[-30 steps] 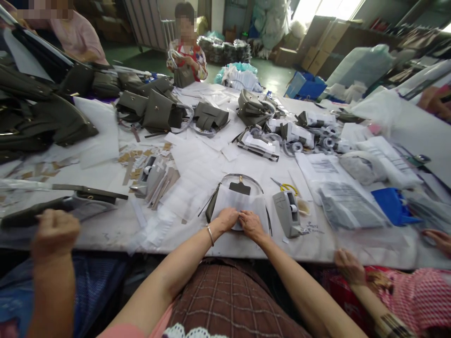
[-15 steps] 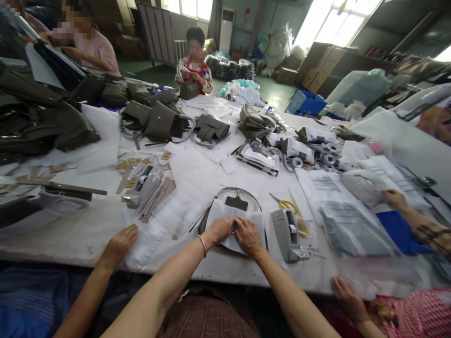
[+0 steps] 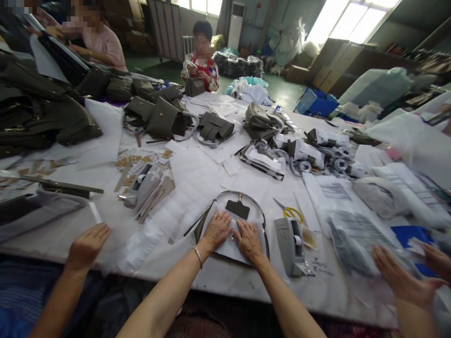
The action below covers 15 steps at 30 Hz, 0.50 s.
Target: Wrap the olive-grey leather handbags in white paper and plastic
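My left hand (image 3: 217, 229) and my right hand (image 3: 248, 240) lie flat, side by side, fingers stretched out, pressing a white paper sheet (image 3: 233, 244) over a small olive bag (image 3: 200, 224). The bag lies near the table's front edge, its dark flap (image 3: 237, 208) and curved handle (image 3: 259, 209) showing above the paper. A grey tape dispenser (image 3: 291, 240) stands just right of my right hand, with yellow-handled scissors (image 3: 289, 212) behind it.
A co-worker's hand (image 3: 88, 245) rests on the table edge at left; another person's hands (image 3: 405, 277) reach over plastic-wrapped packets (image 3: 355, 230) at right. Olive bags (image 3: 160, 117) pile up at the back left. White paper sheets cover the table (image 3: 246, 281). A second tape dispenser (image 3: 143, 183) sits left.
My fingers have spread from a pinch at the paper's middle to lying flat on it. The co-worker's left hand shifted left; hands at right moved in over the packets.
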Available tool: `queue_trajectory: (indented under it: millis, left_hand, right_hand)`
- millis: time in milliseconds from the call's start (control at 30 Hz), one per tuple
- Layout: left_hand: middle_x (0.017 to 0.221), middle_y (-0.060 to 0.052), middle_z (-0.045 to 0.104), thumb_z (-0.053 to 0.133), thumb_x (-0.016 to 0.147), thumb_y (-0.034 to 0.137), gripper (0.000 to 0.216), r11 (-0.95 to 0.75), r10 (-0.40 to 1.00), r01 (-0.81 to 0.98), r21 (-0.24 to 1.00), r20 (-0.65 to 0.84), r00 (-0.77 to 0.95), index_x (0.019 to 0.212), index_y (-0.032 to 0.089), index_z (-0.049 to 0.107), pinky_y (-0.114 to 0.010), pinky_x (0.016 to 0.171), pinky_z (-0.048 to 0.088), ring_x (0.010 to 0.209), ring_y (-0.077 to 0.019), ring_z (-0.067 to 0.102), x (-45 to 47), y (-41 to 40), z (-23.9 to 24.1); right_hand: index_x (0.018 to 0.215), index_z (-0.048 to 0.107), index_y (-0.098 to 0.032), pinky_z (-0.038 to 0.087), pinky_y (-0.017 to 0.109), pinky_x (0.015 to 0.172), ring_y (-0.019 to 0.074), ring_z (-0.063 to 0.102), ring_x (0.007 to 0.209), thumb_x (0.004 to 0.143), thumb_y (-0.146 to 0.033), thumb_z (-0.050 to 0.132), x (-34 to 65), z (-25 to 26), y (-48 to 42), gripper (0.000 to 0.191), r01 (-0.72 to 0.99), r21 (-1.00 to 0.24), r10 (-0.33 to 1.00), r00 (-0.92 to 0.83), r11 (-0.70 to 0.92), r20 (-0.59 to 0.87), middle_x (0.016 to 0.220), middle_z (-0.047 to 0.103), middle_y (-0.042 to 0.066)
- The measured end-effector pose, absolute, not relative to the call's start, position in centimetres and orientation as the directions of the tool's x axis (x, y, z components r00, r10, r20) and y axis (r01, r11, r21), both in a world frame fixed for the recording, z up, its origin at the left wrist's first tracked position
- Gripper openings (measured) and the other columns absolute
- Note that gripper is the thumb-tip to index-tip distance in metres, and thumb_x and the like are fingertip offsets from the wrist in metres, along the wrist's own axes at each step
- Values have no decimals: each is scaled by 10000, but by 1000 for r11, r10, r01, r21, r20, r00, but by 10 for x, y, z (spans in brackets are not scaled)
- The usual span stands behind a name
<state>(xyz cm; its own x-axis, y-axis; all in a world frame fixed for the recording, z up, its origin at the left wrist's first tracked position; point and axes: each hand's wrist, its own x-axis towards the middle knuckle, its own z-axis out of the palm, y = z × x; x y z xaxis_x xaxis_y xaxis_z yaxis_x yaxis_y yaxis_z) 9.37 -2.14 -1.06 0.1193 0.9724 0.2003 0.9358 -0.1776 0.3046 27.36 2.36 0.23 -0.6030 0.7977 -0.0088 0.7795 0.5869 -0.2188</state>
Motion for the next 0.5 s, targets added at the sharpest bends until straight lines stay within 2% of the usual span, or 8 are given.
queue_trajectory:
  millis: [100, 233, 333, 400, 500]
  left_hand:
    - [1355, -133, 565, 525, 965, 351, 364, -116, 968, 952, 285, 249, 44, 1261, 142, 558, -496, 1125, 311, 1338, -287, 443, 95, -18, -16]
    - [1069, -106, 657, 496, 977, 308, 216, -82, 970, 952, 293, 241, 10, 1075, 153, 611, -437, 965, 422, 1042, -248, 597, 93, -11, -12]
    - [903, -84, 635, 492, 973, 277, 167, -89, 973, 953, 291, 229, 21, 929, 164, 608, -405, 842, 444, 885, -234, 594, 91, -7, -7]
    - [887, -81, 624, 506, 965, 275, 152, -94, 968, 959, 266, 251, 25, 915, 167, 600, -411, 850, 436, 882, -240, 580, 91, -6, -5]
    - [908, -75, 623, 517, 962, 296, 152, -101, 953, 970, 223, 301, 31, 928, 170, 595, -451, 967, 395, 943, -251, 563, 90, -8, -6]
  right_hand:
    - [1276, 588, -246, 393, 388, 965, 241, 580, 1111, 1006, -423, 386, 268, 8, 32, 381, 818, -173, 828, -561, 549, -25, 1214, 662, 81]
    - [972, 666, -227, 363, 356, 818, 229, 600, 919, 1011, -393, 407, 261, 11, 43, 310, 846, -69, 849, -528, 528, 21, 931, 691, 66]
    - [816, 634, -212, 335, 359, 801, 224, 577, 861, 1008, -356, 426, 260, 8, 45, 317, 834, -36, 832, -543, 550, 116, 822, 662, 65]
    - [793, 620, -217, 330, 369, 826, 229, 562, 868, 1000, -349, 447, 261, 4, 45, 301, 818, -48, 810, -558, 574, 179, 815, 651, 62]
    - [787, 601, -219, 326, 376, 854, 230, 551, 862, 999, -362, 449, 263, -1, 43, 298, 808, -62, 793, -557, 586, 246, 817, 639, 59]
